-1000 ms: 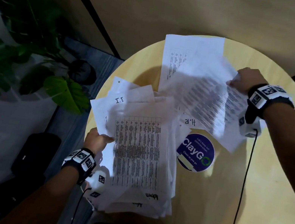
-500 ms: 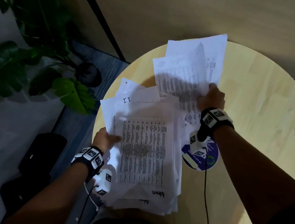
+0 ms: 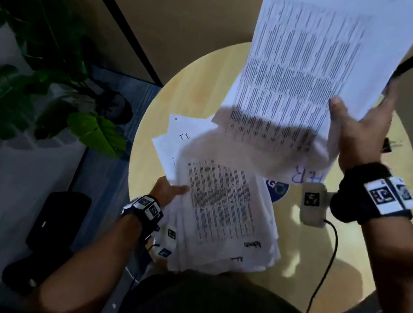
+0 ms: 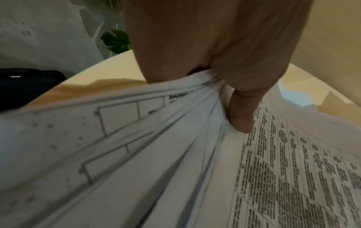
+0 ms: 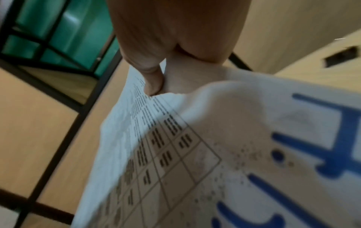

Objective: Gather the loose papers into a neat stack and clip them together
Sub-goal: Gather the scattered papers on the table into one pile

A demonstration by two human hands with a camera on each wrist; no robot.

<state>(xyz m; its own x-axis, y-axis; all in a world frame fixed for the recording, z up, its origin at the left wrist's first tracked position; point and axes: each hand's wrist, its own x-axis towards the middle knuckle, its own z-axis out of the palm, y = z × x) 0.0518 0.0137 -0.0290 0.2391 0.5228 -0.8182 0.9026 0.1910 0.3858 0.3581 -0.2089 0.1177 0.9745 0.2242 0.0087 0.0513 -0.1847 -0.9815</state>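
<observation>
A thick, uneven pile of printed papers [image 3: 220, 214] lies on the near left of the round wooden table [image 3: 319, 259]. My left hand [image 3: 167, 189] grips the pile's left edge, thumb on top [image 4: 241, 117] and the sheets [image 4: 156, 154] fanned beneath it. My right hand [image 3: 356, 127] holds several printed sheets [image 3: 304, 63] lifted high over the table; the thumb [image 5: 152, 80] pinches them against the fingers behind. One of these sheets [image 5: 293, 154] carries large blue handwriting. A black binder clip [image 3: 388, 145] lies on the table's right side, mostly hidden behind my right hand.
A round blue sticker [image 3: 278, 189] on the table shows partly under the papers. A leafy plant [image 3: 43, 105] and a black bag [image 3: 59, 218] stand on the floor to the left. A tan wall with black strips [image 3: 115, 10] rises behind the table.
My right hand has lifted its sheets up off the table and towards the camera. The left hand keeps its grip on the pile, which has barely shifted.
</observation>
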